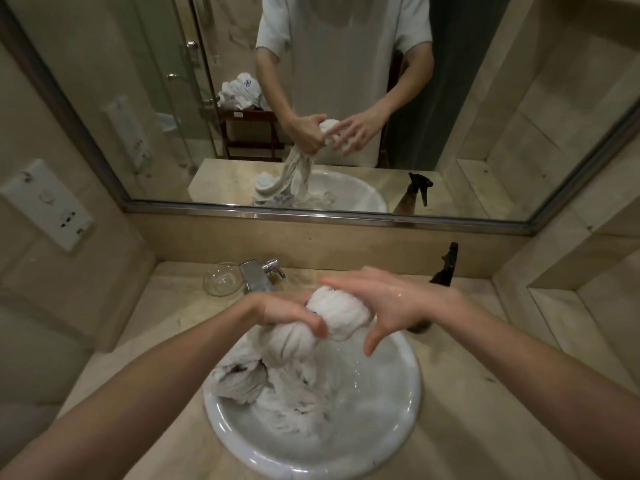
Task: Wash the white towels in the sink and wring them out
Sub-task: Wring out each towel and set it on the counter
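Observation:
A wet white towel (337,315) is bunched into a knot above the round white sink (398,424). My left hand (284,311) grips the towel just under the knot, fingers curled round it. My right hand (388,306) lies against the knot's far side with fingers straight and thumb spread below. The rest of the towel hangs down into the basin, where more wet white towel cloth (263,379) is heaped at the left. Water trickles off the cloth into the bowl.
A chrome faucet (259,273) stands behind the sink, a clear glass dish (221,280) to its left. A dark spray bottle (445,266) stands at the back right. Beige stone counter surrounds the basin. The mirror (121,98) above reflects a person and more towels on a rack.

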Tool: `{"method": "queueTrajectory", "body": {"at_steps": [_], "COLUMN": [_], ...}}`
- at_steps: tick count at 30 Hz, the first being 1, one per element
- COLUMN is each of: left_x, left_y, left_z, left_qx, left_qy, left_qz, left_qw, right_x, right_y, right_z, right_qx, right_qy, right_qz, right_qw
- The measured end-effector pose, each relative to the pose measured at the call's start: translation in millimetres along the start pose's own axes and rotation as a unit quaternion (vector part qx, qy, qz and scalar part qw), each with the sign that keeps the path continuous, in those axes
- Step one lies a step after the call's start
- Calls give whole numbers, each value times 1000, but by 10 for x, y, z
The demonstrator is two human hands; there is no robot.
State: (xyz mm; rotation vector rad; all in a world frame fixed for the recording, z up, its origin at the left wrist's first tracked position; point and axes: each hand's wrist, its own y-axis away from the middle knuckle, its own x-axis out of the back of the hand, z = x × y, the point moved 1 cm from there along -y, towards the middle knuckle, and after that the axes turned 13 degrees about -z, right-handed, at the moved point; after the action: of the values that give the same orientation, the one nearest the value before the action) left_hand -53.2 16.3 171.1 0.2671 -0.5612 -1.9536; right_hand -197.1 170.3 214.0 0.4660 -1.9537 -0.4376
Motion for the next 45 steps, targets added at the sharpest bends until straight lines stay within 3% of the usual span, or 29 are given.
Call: {"method": "queueTrajectory", "body": {"at_steps": [4, 7, 9, 15, 16, 18, 20, 22, 27, 33, 36, 45], "left_x": [14, -28, -80, -102, -123, -185, -219, -190, -32, 39, 72, -5], "left_y": [14, 44, 39, -42, -57, -76, -116, -128, -109, -146, -173, -208], "left_z": [84, 102, 85, 114, 135, 136, 57, -30, -226, -334, -361, -258], "left_qx": [22, 39, 38, 84, 113, 178, 179, 160, 133, 66, 43, 25], "left_qy": [-39, -21, -28, -179, -243, -412, -529, -572, -599, -585, -572, -517], "left_qz": [-25, -55, -48, 105, 145, 229, 264, 273, 294, 346, 377, 489], "left_qw": [999, 998, 998, 975, 952, 863, 786, 757, 733, 730, 727, 702], "right_x": [-166, -213, -241, -238, -235, -251, -312, -393, -614, -773, -766, -695], "right_y": [-244, -311, -328, -338, -345, -358, -381, -411, -496, -542, -554, -538], "right_z": [-25, 3, 14, 24, 2, -38, -57, -38, -98, -280, -351, -517], "right_qx": [-48, 41, 73, -162, -184, -205, -213, -217, -164, -139, -125, -76], "right_qy": [155, 182, 188, 216, 195, 112, -14, -136, -419, -610, -663, -737], "right_qz": [98, 179, 170, 71, 53, 21, -8, -15, 49, 137, 167, 225], "right_qw": [982, 966, 965, 960, 962, 972, 977, 967, 892, 768, 719, 633]}}
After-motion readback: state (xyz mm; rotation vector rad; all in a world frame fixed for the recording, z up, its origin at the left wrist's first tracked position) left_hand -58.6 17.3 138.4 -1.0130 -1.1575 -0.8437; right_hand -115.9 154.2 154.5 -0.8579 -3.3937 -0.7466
